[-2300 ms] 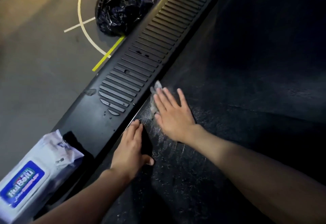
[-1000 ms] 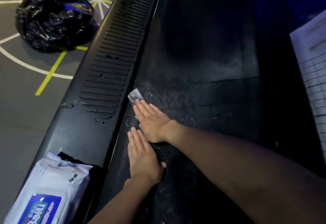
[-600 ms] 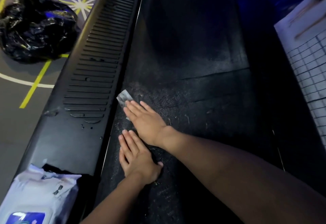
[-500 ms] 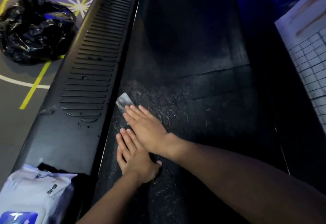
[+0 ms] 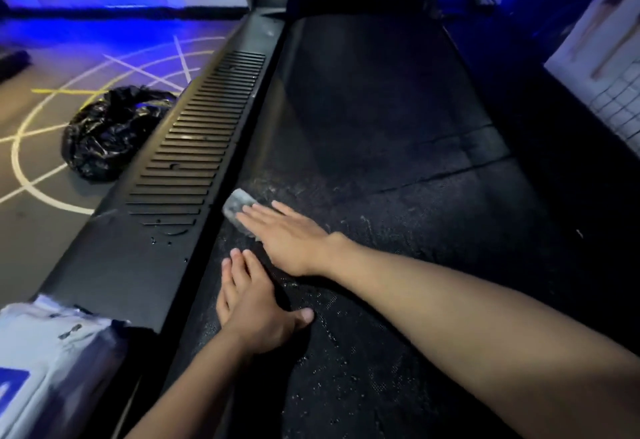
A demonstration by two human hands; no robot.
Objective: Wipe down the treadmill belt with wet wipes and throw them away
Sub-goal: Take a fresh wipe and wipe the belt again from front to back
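Observation:
The black treadmill belt (image 5: 381, 148) runs away from me, speckled with damp streaks near my hands. A grey wet wipe (image 5: 236, 206) lies flat on the belt by its left edge. My right hand (image 5: 287, 236) presses on the wipe with straight fingers; only the wipe's far corner shows. My left hand (image 5: 254, 303) rests flat on the belt just behind it, fingers straight, holding nothing.
The ribbed black side rail (image 5: 194, 161) borders the belt on the left. A white and blue wipes pack (image 5: 52, 362) lies at the rail's near end. A black rubbish bag (image 5: 107, 130) sits on the lined floor to the left. A white tiled wall (image 5: 616, 68) stands right.
My view has tipped up, so the treadmill's far end now shows. Both hands stay flat on the belt; the right one keeps the wipe near the left edge.

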